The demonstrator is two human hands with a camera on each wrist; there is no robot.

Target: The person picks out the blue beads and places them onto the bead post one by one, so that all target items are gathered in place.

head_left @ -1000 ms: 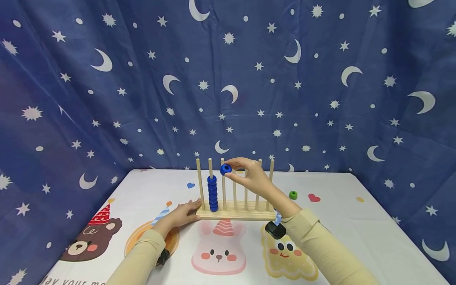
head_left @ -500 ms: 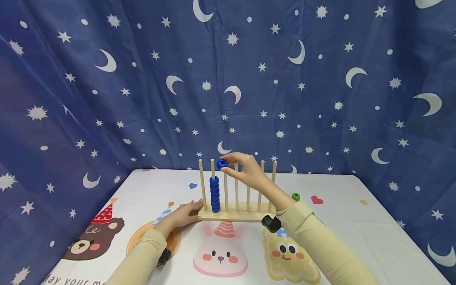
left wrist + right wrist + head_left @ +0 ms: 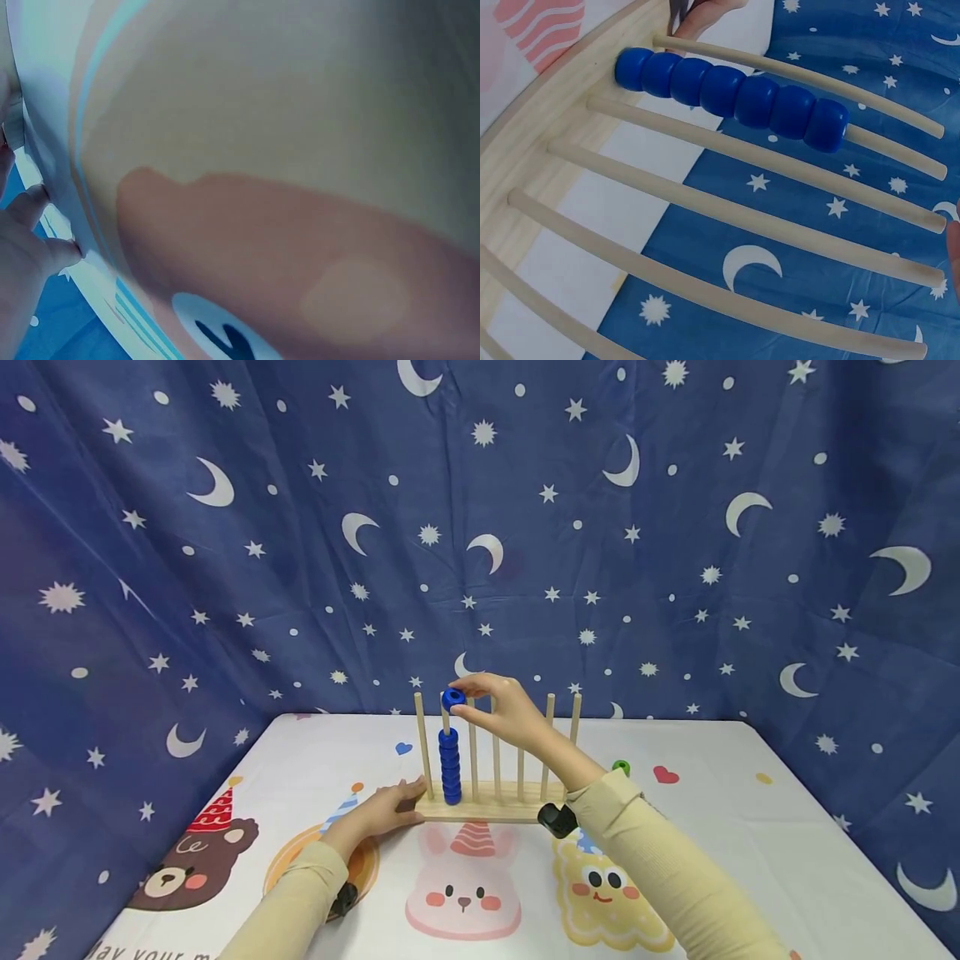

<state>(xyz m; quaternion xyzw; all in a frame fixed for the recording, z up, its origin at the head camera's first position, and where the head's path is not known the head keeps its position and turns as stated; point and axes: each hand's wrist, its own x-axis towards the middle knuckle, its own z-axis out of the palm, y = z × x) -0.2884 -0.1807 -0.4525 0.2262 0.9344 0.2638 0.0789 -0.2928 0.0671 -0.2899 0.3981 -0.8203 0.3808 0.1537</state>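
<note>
A wooden counting rack (image 3: 498,811) with several upright pegs stands on the table. Several blue beads (image 3: 449,767) are stacked on its second peg from the left; the other pegs carry none. Between thumb and fingers, my right hand (image 3: 510,714) pinches another blue bead (image 3: 453,699), which overlaps the top of that second peg in the head view. My left hand (image 3: 382,810) holds the left end of the rack's base, thumb at the front corner. Only a fingertip (image 3: 954,244) of the right hand shows in the right wrist view, at its edge; the pinched bead is out of that frame.
A green bead (image 3: 621,767) lies on the table beyond my right sleeve, partly hidden by it. The white tablecloth (image 3: 750,835) has printed cartoon figures. A dark blue curtain (image 3: 480,527) with moons and stars closes off the back and sides.
My right hand has moved left and slightly up with its blue bead, from near the third peg to the top of the second. The left hand has stayed at the rack's end.
</note>
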